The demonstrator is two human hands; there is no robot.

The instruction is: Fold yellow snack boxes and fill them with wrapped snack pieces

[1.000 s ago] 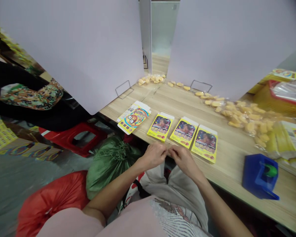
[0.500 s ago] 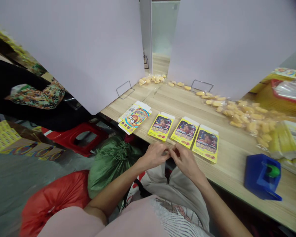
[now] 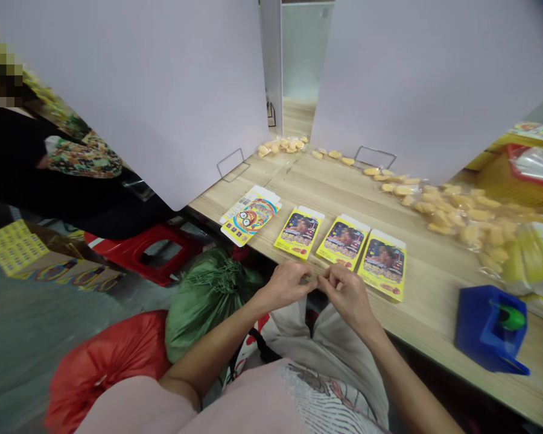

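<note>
Green sack (image 3: 212,307) just left of my hands | left hand (image 3: 287,285) curled, pinching inward, can't tell if it holds anything | right hand (image 3: 347,296) curled likewise, touching my left fingertips | flat yellow cartons (image 3: 342,242) on wooden table (image 3: 425,283) just ahead | blue tape dispenser (image 3: 489,330) well right

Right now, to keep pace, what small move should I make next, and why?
Probably finish the pinch before reaching out: your left hand and right hand meet at the table edge, on something too small to see, beside the flat yellow card box.
</note>
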